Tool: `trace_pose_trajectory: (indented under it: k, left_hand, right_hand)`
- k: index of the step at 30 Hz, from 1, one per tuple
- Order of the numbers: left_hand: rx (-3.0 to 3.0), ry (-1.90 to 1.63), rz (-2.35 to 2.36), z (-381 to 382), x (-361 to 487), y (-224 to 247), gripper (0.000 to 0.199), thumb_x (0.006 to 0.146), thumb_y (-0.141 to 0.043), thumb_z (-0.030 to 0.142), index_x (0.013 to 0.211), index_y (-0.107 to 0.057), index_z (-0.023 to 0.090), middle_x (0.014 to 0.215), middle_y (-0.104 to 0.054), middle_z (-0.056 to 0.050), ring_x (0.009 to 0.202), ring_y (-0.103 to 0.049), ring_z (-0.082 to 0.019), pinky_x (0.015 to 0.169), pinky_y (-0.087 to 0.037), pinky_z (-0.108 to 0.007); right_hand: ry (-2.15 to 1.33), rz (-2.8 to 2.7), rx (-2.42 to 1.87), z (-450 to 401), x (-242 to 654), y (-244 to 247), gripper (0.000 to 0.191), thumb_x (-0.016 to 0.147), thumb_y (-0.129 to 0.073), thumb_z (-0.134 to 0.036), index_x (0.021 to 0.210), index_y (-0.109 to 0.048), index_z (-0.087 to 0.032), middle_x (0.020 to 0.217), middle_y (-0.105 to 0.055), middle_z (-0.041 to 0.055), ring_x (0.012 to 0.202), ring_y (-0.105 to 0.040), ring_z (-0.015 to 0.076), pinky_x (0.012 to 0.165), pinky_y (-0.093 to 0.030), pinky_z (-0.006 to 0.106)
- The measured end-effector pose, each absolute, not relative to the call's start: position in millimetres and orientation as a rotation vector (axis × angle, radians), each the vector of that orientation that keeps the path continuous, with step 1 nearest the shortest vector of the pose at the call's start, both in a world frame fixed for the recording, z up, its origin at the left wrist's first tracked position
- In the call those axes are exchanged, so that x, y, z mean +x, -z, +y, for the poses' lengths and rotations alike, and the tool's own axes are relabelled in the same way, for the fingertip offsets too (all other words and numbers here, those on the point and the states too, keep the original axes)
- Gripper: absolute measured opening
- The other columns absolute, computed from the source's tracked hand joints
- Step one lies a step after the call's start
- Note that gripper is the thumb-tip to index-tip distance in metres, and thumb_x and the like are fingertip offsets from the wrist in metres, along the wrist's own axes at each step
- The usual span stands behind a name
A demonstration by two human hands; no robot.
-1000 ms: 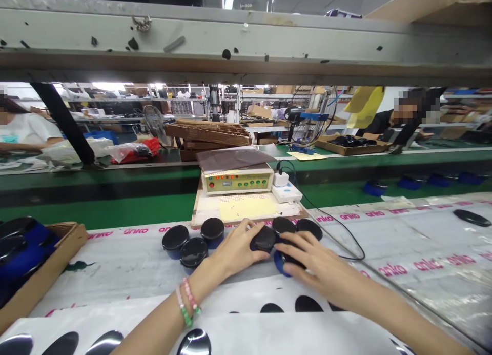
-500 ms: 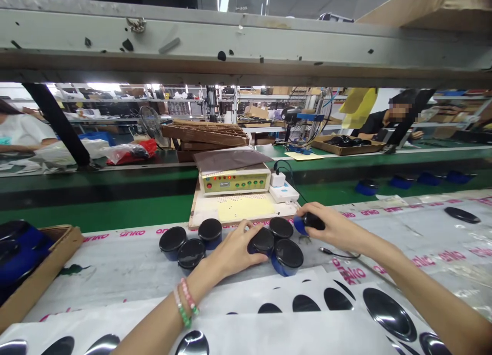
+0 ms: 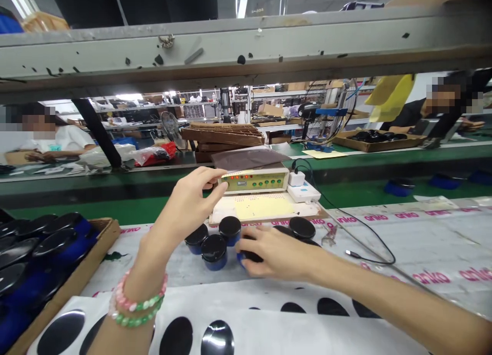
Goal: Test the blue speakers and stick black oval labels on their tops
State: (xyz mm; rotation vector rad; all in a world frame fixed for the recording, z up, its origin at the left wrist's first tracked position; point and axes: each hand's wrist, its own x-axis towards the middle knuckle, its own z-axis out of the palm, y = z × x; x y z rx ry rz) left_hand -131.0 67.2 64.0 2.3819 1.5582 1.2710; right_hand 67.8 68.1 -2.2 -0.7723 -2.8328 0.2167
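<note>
Left hand [image 3: 194,198]: raised before the left end of the control box [image 3: 257,183], thumb and forefinger bent and slightly apart, nothing between them. Contact with the box cannot be judged from this angle. Beaded bracelets [image 3: 138,306], pink and green, on the left wrist.

Right hand [image 3: 274,252]: low over the table [image 3: 148,262], fingers and thumb curved around a black-topped blue cup [image 3: 250,256], gripping it by its sides. Cup is upright, mostly covered by the hand; cannot tell whether its base touches the table.

Around it: three similar cups stand in a close cluster just left of the held one, front one [image 3: 214,252]. More lie to the right, partly hidden by the right hand and forearm; clearest is the rear cup [image 3: 302,228].

Near edge: white sheets [image 3: 269,291] bearing glossy black ovals [image 3: 217,338]. Far left: cardboard box [image 3: 82,278] filled with the same kind of cups.

Control box shows red lights and a row of green buttons; yellow paper [image 3: 263,206] lies before it, white power strip [image 3: 303,192] beside it. Behind, a green belt [image 3: 346,191] carries further blue cups at right.
</note>
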Motion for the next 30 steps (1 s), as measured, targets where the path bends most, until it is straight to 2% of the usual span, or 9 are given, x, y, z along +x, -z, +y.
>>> trace_pose_trajectory:
  k: [3, 7, 9, 11, 14, 16, 19, 24, 30]
  left_hand:
    - [2.427, -1.24, 1.586, 54, -128, -71, 0.024, 0.088, -0.053, 0.031, 0.107, -0.064, 0.021, 0.103, -0.065, -0.003, 0.086, -0.064, -0.017, 0.078, -0.051, -0.029]
    - [2.488, -1.189, 1.599, 38, -120, -80, 0.022, 0.089, -0.052, 0.029, 0.106, -0.065, 0.023, 0.105, -0.065, -0.002, 0.092, -0.063, -0.019, 0.079, -0.051, -0.029]
    - [2.514, -1.172, 1.573, 33, -115, -80, 0.023, 0.09, -0.05, 0.03, 0.106, -0.064, 0.024, 0.107, -0.065, -0.001, 0.095, -0.062, -0.019, 0.081, -0.051, -0.029]
    - [2.549, -1.058, 1.549, 32, -107, -74, 0.022, 0.091, -0.049, 0.03, 0.106, -0.064, 0.025, 0.108, -0.065, -0.001, 0.096, -0.062, -0.02, 0.081, -0.051, -0.029]
    - [2.621, -0.651, 1.503, 33, -95, -63, 0.021, 0.089, -0.052, 0.03, 0.104, -0.066, 0.025, 0.101, -0.066, -0.002, 0.088, -0.064, -0.022, 0.075, -0.052, -0.032]
    - [2.643, -0.477, 1.486, 30, -91, -60, 0.02, 0.088, -0.054, 0.032, 0.103, -0.067, 0.026, 0.097, -0.067, -0.002, 0.083, -0.064, -0.023, 0.072, -0.052, -0.034]
    - [2.662, -0.662, 1.512, 15, -98, -72, 0.023, 0.09, -0.052, 0.037, 0.106, -0.065, 0.028, 0.104, -0.067, 0.0, 0.089, -0.065, -0.022, 0.074, -0.053, -0.031]
    - [2.797, -1.162, 1.61, -19, -110, -119, 0.024, 0.089, -0.053, 0.043, 0.106, -0.065, 0.031, 0.104, -0.067, 0.007, 0.093, -0.064, -0.016, 0.083, -0.05, -0.028]
    - [2.952, -1.019, 1.718, -35, -120, -142, 0.035, 0.089, -0.043, 0.048, 0.107, -0.065, 0.027, 0.105, -0.065, 0.008, 0.095, -0.061, -0.016, 0.091, -0.044, -0.037]
  right_hand:
    - [-0.192, -2.809, -0.858, 74, 53, 14, 0.027, 0.093, -0.044, -0.036, 0.115, -0.058, -0.026, 0.105, -0.063, 0.0055, 0.079, -0.065, 0.0195, 0.067, -0.05, 0.029]
    - [-0.129, -2.713, -1.036, 80, 78, 13, 0.037, 0.095, -0.038, -0.038, 0.129, -0.047, -0.024, 0.114, -0.061, 0.0087, 0.102, -0.06, 0.0229, 0.084, -0.049, 0.036]
    - [-0.059, -2.616, -1.221, 81, 103, 18, 0.039, 0.092, -0.042, -0.038, 0.125, -0.05, -0.018, 0.125, -0.053, 0.0165, 0.117, -0.049, 0.0329, 0.09, -0.045, 0.049]
    - [-0.037, -2.541, -1.496, 80, 126, 30, 0.054, 0.083, -0.053, -0.045, 0.13, -0.048, -0.017, 0.14, -0.037, 0.0224, 0.128, -0.032, 0.0465, 0.085, -0.044, 0.06]
    - [-0.109, -2.503, -1.817, 81, 143, 52, 0.081, 0.072, -0.063, -0.049, 0.143, -0.031, -0.025, 0.151, -0.019, 0.0188, 0.131, -0.021, 0.0525, 0.083, -0.044, 0.062]
    - [-0.152, -2.513, -1.836, 85, 142, 60, 0.084, 0.073, -0.059, -0.055, 0.146, -0.025, -0.03, 0.152, -0.018, 0.0165, 0.131, -0.025, 0.0509, 0.088, -0.041, 0.06]
    - [-0.177, -2.498, -1.807, 93, 134, 60, 0.079, 0.075, -0.05, -0.068, 0.143, -0.032, -0.032, 0.15, -0.022, 0.0159, 0.126, -0.032, 0.0523, 0.085, -0.042, 0.059]
    - [-0.135, -2.45, -1.774, 95, 124, 51, 0.069, 0.072, -0.056, -0.063, 0.132, -0.047, -0.029, 0.145, -0.03, 0.0152, 0.113, -0.044, 0.0504, 0.071, -0.049, 0.053]
    - [-0.019, -2.481, -1.682, 105, 148, 55, 0.067, 0.065, -0.064, -0.062, 0.124, -0.056, -0.033, 0.137, -0.043, 0.0113, 0.106, -0.052, 0.0453, 0.071, -0.05, 0.049]
